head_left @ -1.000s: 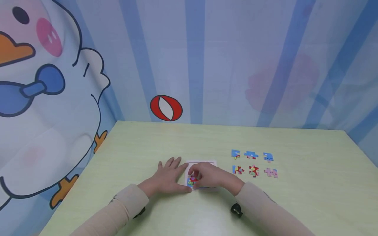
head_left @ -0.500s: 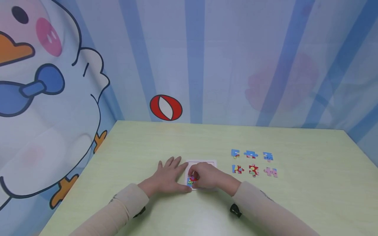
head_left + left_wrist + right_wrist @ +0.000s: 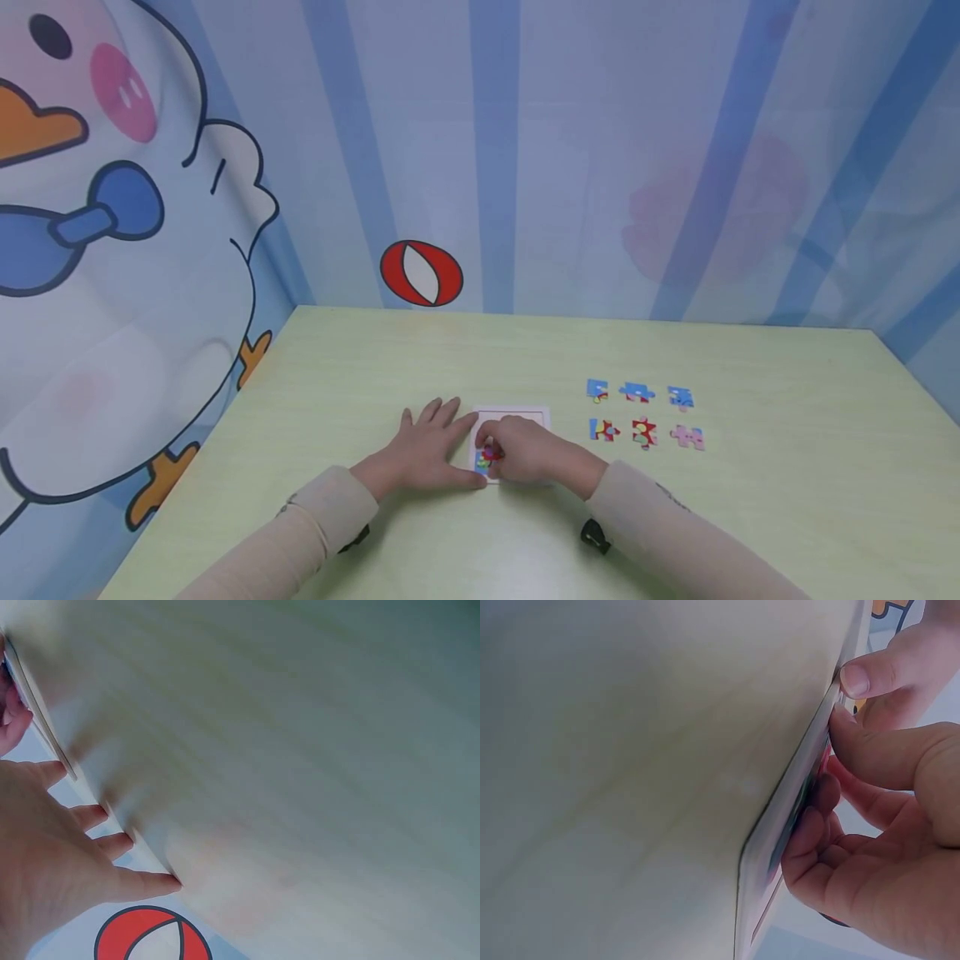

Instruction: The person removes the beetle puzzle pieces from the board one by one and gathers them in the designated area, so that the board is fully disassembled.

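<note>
A small white puzzle tray lies on the table in front of me. My left hand is spread flat at its left side, with the thumb at the near left corner and the index finger at the far left corner. My right hand bends over the tray, thumb and index finger pinching a mostly red jigsaw piece low at the left. Blue and green show beside it. The other fingers are curled in the right wrist view, close to the tray's surface, and the palm hides much of the tray's near right part.
Several loose jigsaw pieces lie in two rows to the right of the tray. The pale table ends at a striped curtain printed with a large duck and a red-and-white ball.
My right wrist has shifted slightly left, its fingers staying around the same spot in the tray. The left hand and the loose pieces have not moved.
</note>
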A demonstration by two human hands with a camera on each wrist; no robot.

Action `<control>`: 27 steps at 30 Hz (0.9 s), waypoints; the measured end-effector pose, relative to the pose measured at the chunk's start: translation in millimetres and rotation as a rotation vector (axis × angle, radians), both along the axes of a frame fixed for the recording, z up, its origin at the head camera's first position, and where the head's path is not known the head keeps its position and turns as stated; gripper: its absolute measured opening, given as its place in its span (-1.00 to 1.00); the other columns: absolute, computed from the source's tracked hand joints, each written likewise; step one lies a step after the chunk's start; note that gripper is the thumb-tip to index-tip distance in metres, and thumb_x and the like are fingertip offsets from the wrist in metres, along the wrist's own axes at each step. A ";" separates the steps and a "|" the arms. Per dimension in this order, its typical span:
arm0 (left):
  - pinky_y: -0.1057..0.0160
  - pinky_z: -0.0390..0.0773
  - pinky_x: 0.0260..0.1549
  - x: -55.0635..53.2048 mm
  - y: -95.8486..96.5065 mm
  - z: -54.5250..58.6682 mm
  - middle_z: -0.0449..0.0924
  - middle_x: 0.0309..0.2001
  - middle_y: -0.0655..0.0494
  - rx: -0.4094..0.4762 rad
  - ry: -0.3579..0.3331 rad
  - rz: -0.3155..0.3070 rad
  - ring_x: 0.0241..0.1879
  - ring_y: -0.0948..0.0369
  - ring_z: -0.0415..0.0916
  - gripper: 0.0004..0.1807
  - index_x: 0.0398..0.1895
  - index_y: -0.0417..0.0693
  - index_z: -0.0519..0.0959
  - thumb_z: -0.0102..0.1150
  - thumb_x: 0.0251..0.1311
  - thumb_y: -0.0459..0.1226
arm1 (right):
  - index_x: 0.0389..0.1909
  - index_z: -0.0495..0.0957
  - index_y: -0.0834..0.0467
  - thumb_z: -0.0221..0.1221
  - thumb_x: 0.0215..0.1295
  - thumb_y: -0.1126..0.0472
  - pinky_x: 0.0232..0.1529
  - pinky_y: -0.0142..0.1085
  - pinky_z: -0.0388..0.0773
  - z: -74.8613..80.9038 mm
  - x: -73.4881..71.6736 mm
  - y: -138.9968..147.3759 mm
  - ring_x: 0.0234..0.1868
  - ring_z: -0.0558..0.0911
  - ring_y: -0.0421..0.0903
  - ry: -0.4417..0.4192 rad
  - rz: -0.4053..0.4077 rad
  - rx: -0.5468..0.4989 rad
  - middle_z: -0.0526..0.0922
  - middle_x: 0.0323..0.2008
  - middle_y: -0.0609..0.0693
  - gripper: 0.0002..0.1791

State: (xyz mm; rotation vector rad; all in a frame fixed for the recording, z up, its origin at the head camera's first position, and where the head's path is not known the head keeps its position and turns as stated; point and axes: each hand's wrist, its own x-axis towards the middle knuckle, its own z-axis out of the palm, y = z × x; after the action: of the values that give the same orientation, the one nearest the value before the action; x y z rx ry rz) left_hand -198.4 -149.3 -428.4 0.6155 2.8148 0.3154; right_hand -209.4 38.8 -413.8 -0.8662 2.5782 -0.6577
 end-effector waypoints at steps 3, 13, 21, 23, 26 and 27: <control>-0.48 -0.14 0.23 -0.4 -0.1 -1.2 -0.05 0.51 -0.09 -0.005 0.006 -0.001 0.47 -0.20 -0.15 0.01 0.49 0.12 0.15 0.10 0.01 0.37 | -0.11 0.55 0.15 0.34 0.08 0.36 -0.11 -0.20 0.48 0.6 1.1 -0.6 -0.28 0.49 -0.15 -0.012 -0.012 0.005 0.54 -0.37 -0.09 -0.67; -0.48 -0.14 0.22 -1.8 -0.3 -3.9 -0.05 0.51 -0.09 -0.008 0.011 -0.002 0.47 -0.20 -0.14 0.01 0.49 0.13 0.15 0.08 0.01 0.39 | -0.19 0.53 0.11 0.31 0.11 0.38 -0.20 -0.25 0.42 3.8 3.8 -0.6 -0.32 0.41 -0.15 -0.001 0.006 0.023 0.46 -0.40 -0.08 -0.74; -0.48 -0.14 0.23 -0.9 0.4 -2.5 -0.04 0.51 -0.09 -0.007 0.006 -0.001 0.47 -0.20 -0.15 0.00 0.49 0.13 0.15 0.09 0.01 0.38 | -0.24 0.46 0.05 0.31 0.12 0.36 -0.29 -0.31 0.39 2.6 2.8 -0.7 -0.36 0.39 -0.17 0.003 0.012 0.040 0.42 -0.42 -0.09 -0.73; -0.48 -0.13 0.22 -0.6 0.5 -1.9 -0.04 0.51 -0.09 -0.006 0.006 0.002 0.47 -0.20 -0.15 0.00 0.48 0.13 0.15 0.09 0.01 0.37 | -0.24 0.45 0.04 0.32 0.11 0.36 -0.29 -0.30 0.40 2.6 2.1 -0.6 -0.37 0.39 -0.16 0.000 0.013 0.032 0.43 -0.42 -0.09 -0.71; -0.48 -0.14 0.23 -0.5 0.5 -1.7 -0.04 0.51 -0.09 -0.007 0.005 0.005 0.47 -0.20 -0.15 0.00 0.48 0.13 0.15 0.09 0.01 0.37 | -0.25 0.44 0.02 0.32 0.10 0.37 -0.30 -0.30 0.39 1.9 0.6 -0.1 -0.37 0.39 -0.16 -0.002 0.019 0.022 0.43 -0.43 -0.09 -0.70; -0.48 -0.14 0.23 -0.6 0.4 -2.0 -0.04 0.51 -0.09 -0.007 0.004 0.005 0.47 -0.20 -0.15 0.00 0.49 0.13 0.15 0.09 0.01 0.37 | -0.25 0.43 0.02 0.32 0.10 0.37 -0.31 -0.30 0.38 1.8 0.2 0.0 -0.38 0.39 -0.16 0.000 0.026 0.018 0.43 -0.44 -0.09 -0.69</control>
State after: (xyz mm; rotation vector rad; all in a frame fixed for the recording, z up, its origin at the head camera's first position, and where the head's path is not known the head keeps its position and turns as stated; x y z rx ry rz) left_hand -199.0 -148.9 -430.4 0.6086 2.8203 0.3053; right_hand -209.3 38.8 -412.0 -0.8917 2.5645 -0.6257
